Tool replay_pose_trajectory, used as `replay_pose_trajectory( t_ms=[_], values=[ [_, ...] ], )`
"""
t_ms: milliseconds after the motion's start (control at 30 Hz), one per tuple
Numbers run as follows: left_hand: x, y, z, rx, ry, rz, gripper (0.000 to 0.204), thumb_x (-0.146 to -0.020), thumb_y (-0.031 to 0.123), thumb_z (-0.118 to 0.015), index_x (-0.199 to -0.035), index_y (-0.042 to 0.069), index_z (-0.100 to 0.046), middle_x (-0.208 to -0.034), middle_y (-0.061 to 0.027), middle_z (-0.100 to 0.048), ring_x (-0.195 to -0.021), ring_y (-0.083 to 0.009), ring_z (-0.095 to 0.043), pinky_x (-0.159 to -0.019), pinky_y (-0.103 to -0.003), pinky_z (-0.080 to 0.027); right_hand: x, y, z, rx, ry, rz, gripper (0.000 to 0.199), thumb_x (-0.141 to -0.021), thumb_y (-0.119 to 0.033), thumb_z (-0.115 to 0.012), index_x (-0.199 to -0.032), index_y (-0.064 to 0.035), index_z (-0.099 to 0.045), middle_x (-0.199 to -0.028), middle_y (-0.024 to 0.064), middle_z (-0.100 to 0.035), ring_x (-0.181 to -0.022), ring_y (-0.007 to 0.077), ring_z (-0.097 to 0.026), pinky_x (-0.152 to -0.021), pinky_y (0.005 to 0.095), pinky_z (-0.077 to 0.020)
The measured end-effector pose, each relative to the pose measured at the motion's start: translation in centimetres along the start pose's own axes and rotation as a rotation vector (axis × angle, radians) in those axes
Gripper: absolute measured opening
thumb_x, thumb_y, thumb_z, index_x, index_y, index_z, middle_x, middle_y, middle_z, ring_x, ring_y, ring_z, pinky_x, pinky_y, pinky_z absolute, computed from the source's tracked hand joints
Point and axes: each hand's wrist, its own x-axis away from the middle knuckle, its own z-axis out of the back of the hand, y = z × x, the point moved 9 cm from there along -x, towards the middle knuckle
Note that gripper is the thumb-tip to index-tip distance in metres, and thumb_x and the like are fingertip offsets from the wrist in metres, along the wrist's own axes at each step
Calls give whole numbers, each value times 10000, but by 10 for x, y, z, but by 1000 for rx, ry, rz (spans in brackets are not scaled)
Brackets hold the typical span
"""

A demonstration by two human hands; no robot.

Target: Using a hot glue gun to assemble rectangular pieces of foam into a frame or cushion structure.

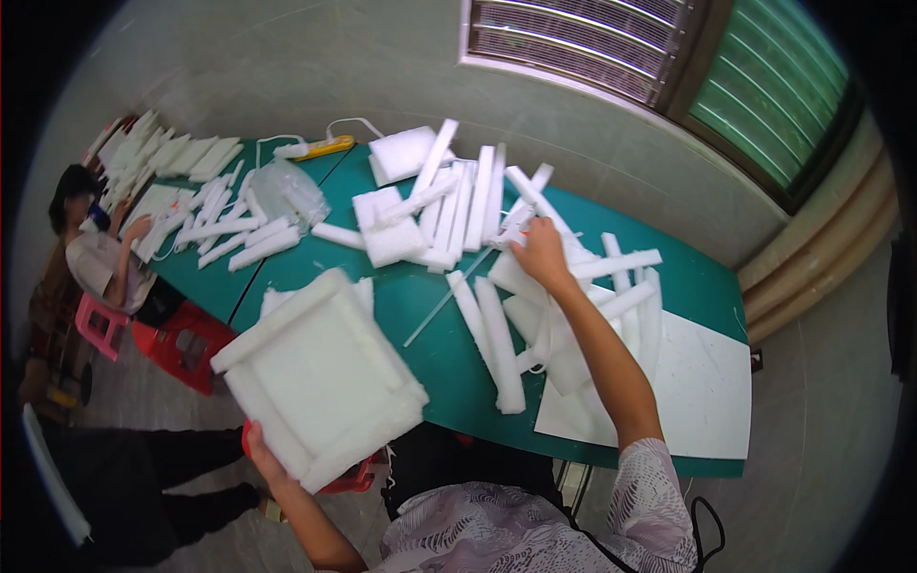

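My left hand grips the lower left corner of a square white foam tray with raised foam strips along its edges. The tray is tilted up and held over the table's front edge. Over the heap of foam pieces, my right hand is closed on a white glue gun with a bit of orange on it, mostly hidden by my fingers. A long translucent glue stick slants from the gun toward the near left. Foam strips and blocks lie under and around my right hand.
The green table holds a white board at right, foam blocks, a plastic bag and a yellow power strip. At far left a person sits working with foam. Red stools stand on the floor.
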Motion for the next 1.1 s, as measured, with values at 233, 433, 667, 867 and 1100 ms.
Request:
replay_pose_trajectory(
  t_ms=[233,433,667,867,1100],
  values=[
    [-1,-13,-71,-33,-172,50,710,-819,340,-608,-1362,-36,-349,-1280,-181,-508,-1160,-298,-525,-1006,-397,-413,67,-94,119,-172,79,197,505,-784,-207,-700,-1219,-14,-528,-1245,222,-523,-1140,376,-508,-957,414,-413],
    [11,-32,-133,19,-416,147,806,-807,360,-654,-1405,-23,-274,-1336,-180,-450,-1208,-291,-487,-1019,-389,-406,162,-141,96,-1283,-785,-96,960,-823,-384,-695,-1490,-69,-81,-1464,197,-300,-1339,317,-335,-1057,403,-335],
    [31,-43,-188,-100,-579,114,1045,-805,661,-550,-1454,-38,-123,-1458,-186,-304,-1330,-289,-349,-1091,-406,-301,197,-107,82,-1619,-715,-344,1024,-808,-463,-685,-1488,-49,-40,-1478,162,-265,-1356,257,-305,-1088,384,-286],
    [45,-42,-212,45,-755,274,1088,-805,740,-443,-1452,-62,-93,-1478,-199,-271,-1356,-297,-307,-1107,-415,-267,211,-90,77,-1815,-651,-286,838,-891,-475,-550,-1475,-39,-136,-1466,137,-306,-1326,249,-360,-1073,407,-328],
    [43,-72,-233,72,-826,383,1059,-830,756,-342,-1449,-73,-119,-1495,-203,-241,-1374,-296,-266,-1132,-404,-195,237,-28,50,-2152,-510,-422,605,-943,-441,-474,-1369,-21,-382,-1276,137,-534,-1163,262,-531,-988,419,-422]
  ],
)
